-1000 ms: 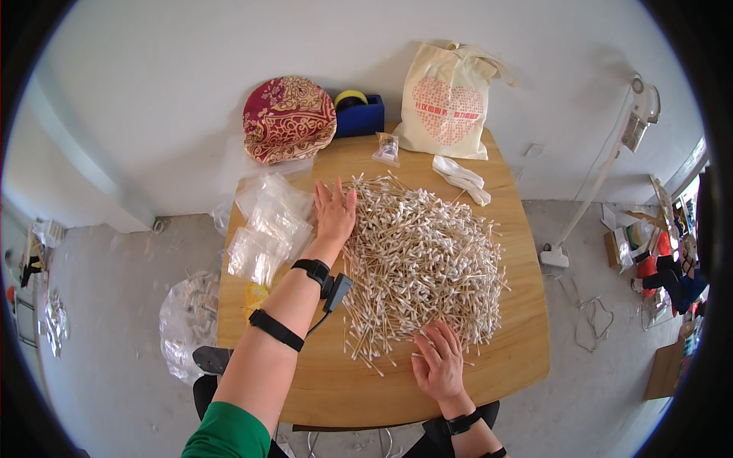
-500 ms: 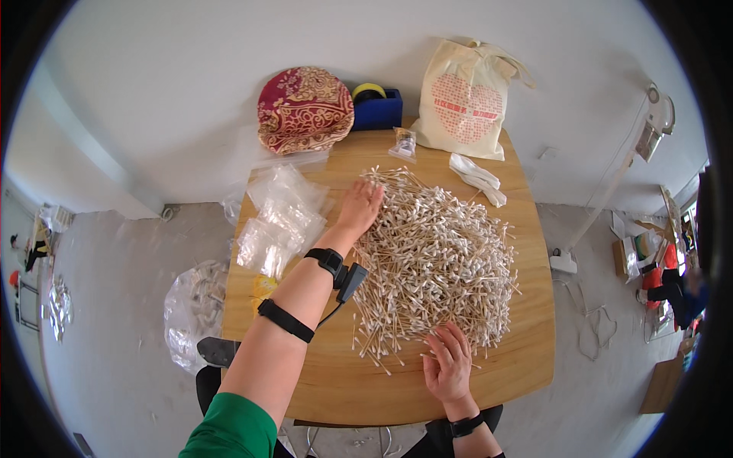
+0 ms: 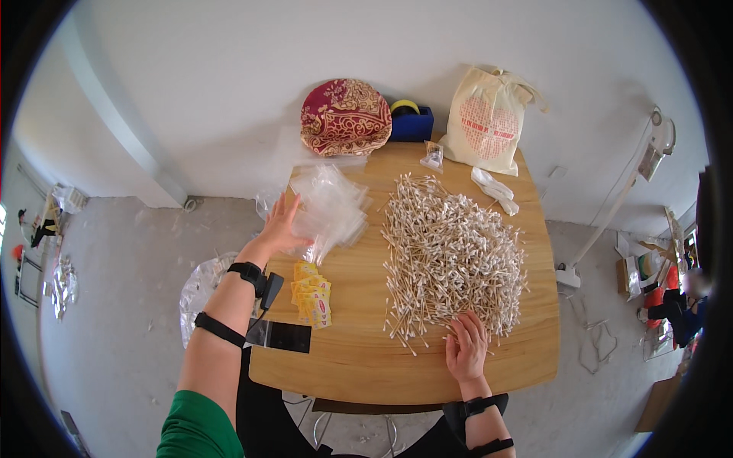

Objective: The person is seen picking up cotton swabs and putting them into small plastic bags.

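Note:
A broad heap of cotton swabs (image 3: 458, 259) with white tips and pale sticks covers the right half of the wooden table (image 3: 366, 359). My right hand (image 3: 467, 347) rests at the heap's near edge, fingers stretched onto the swabs and thumb apart; I see nothing held in it. Over at the table's left edge, my left hand (image 3: 281, 230) is open with spread fingers, beside a loose stack of clear plastic bags (image 3: 332, 206). Its fingers overlap the nearest bags, and whether they touch cannot be told. Several yellow packets (image 3: 311, 294) lie on the near side of the bags.
Along the back stand a red patterned cloth cap (image 3: 347, 118), a blue tape dispenser (image 3: 412, 124) and a cream drawstring bag (image 3: 489, 126). White gloves (image 3: 496, 191) and a small clear pouch (image 3: 433, 156) lie before them. A black phone-like slab (image 3: 289, 337) sits at the near left edge.
My left hand has left the heap's far left side and moved left to the plastic bags, fingers now spread. The right hand stays at the heap's near edge. The view has shifted left.

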`<state>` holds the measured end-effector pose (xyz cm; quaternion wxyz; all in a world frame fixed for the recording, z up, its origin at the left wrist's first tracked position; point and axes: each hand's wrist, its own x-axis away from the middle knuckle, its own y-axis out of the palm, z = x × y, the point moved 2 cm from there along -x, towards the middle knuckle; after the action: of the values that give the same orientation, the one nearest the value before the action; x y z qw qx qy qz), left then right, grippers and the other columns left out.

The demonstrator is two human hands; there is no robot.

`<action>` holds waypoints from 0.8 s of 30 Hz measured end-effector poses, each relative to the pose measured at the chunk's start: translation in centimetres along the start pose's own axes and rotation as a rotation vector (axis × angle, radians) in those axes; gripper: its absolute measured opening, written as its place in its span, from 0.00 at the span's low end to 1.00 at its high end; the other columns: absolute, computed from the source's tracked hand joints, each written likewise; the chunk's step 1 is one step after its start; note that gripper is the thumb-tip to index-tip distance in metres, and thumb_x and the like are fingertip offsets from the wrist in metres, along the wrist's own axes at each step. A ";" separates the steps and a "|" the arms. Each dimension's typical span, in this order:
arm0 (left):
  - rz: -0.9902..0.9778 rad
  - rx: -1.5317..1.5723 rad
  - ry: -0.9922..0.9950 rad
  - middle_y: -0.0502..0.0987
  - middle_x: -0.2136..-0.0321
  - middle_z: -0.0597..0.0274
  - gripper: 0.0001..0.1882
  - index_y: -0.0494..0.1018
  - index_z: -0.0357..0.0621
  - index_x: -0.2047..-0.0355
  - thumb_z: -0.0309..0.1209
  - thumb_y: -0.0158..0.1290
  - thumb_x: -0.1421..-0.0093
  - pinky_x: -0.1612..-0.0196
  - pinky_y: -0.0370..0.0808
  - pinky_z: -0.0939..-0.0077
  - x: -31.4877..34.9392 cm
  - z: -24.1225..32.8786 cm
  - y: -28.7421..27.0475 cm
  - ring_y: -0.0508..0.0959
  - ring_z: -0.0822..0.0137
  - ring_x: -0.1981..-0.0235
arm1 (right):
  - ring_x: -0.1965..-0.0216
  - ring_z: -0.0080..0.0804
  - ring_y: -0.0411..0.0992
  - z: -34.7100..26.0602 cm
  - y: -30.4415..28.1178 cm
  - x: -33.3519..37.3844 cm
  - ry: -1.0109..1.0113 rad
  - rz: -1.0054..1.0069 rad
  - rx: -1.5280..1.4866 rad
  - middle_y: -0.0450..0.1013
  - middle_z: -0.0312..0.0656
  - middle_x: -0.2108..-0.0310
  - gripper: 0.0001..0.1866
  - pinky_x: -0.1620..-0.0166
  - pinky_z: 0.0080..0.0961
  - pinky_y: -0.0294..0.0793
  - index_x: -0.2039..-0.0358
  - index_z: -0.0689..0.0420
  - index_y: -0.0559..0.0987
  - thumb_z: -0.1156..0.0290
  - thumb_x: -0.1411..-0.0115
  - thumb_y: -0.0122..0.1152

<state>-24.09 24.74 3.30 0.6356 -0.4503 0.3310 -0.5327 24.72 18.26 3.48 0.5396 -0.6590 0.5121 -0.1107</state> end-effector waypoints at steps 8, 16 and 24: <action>-0.033 0.007 0.000 0.33 0.32 0.39 0.68 0.33 0.61 0.31 0.57 0.68 0.63 0.34 0.41 0.40 -0.3 2.2 4.0 0.36 0.39 0.31 | 0.45 0.50 0.66 -0.3 0.3 -0.1 0.006 -0.013 0.031 0.72 0.47 0.54 0.15 0.44 0.43 0.65 0.57 0.60 0.76 0.72 0.47 0.59; 0.085 0.056 -0.102 0.33 0.32 0.37 0.67 0.33 0.58 0.31 0.61 0.65 0.61 0.34 0.40 0.42 -4.0 7.0 6.5 0.37 0.38 0.31 | 0.45 0.50 0.66 -0.1 0.5 -0.2 0.016 -0.033 0.004 0.72 0.47 0.53 0.15 0.44 0.43 0.65 0.58 0.60 0.76 0.74 0.48 0.59; 0.575 0.184 -0.215 0.51 0.36 0.34 0.46 0.51 0.46 0.33 0.63 0.46 0.43 0.35 0.51 0.50 -7.4 3.2 6.2 0.52 0.38 0.35 | 0.46 0.50 0.67 0.1 0.4 -0.1 0.033 -0.037 0.020 0.72 0.47 0.53 0.15 0.44 0.43 0.65 0.58 0.60 0.76 0.73 0.48 0.58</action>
<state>-20.45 32.87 -1.70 0.8295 -0.3326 0.3262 -0.3081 24.53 18.41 3.11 0.5355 -0.6610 0.5076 -0.1368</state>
